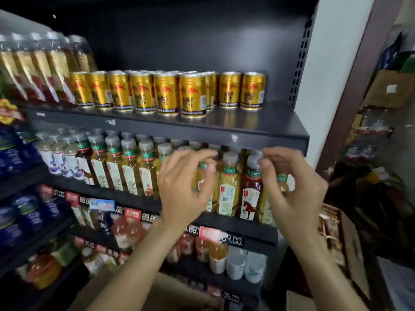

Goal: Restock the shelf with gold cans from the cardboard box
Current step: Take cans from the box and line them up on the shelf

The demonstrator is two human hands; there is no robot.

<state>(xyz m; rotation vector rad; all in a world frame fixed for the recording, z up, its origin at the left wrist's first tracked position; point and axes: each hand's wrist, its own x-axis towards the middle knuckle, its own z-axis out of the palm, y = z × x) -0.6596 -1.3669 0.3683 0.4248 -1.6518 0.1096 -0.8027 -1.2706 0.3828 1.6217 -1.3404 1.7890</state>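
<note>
Both hands are hanging empty in front of the bottle shelf just below the can shelf: the left hand [182,187] and the right hand [292,187] are each showing loosely curled fingers with the thumb near the forefinger, yet nothing is sitting between them, so they are reading as hands free of any load rather than hands carrying one. The gold cans [166,93] are standing upright on the upper shelf [258,129], packed in rows from the tall bottles at the left end toward the right, with the front row reaching close to the front edge near the middle; two cans are standing a little apart at the right, farther back, and the right front corner of the shelf is lying bare, which is probably where more stock is meant to go. Labels are facing outward, likely so that shoppers are seeing the brand. The tea bottles [226,187] behind the hands are lining the shelf below and are not being touched, as far as the blur is letting me judge. The cardboard box [177,292] is showing only as a brown patch at the bottom of the view, between the forearms, low down, so the hands would be needing to drop to it for the next cans
</note>
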